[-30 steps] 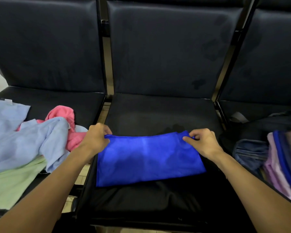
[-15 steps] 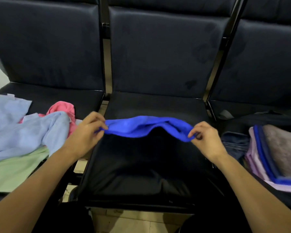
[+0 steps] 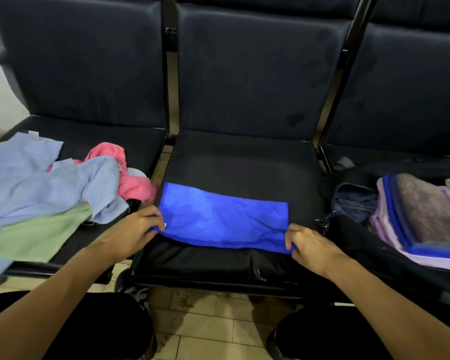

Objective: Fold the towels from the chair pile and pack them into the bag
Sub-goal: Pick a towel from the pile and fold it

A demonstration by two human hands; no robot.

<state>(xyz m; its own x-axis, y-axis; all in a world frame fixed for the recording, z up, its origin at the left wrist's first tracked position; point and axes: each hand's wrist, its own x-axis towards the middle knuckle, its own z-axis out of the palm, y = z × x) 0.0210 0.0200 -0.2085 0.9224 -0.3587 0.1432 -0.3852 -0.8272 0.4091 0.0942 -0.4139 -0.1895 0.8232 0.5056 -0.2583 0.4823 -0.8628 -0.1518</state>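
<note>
Three seats stand side by side before me. On the middle seat (image 3: 234, 165) a folded towel (image 3: 224, 219) lies near the front edge; my left hand (image 3: 133, 233) holds its near left corner and my right hand (image 3: 312, 246) its near right corner. On the left seat (image 3: 115, 136) lies a loose pile of towels (image 3: 44, 193). On the right seat sits an open bag (image 3: 353, 201), with a stack of folded towels (image 3: 421, 216) inside it.

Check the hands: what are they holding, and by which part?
Both hold the blue towel by its near edge: left hand pinches the near-left corner, right hand the near-right corner. The rest lies flat on the middle seat.
</note>
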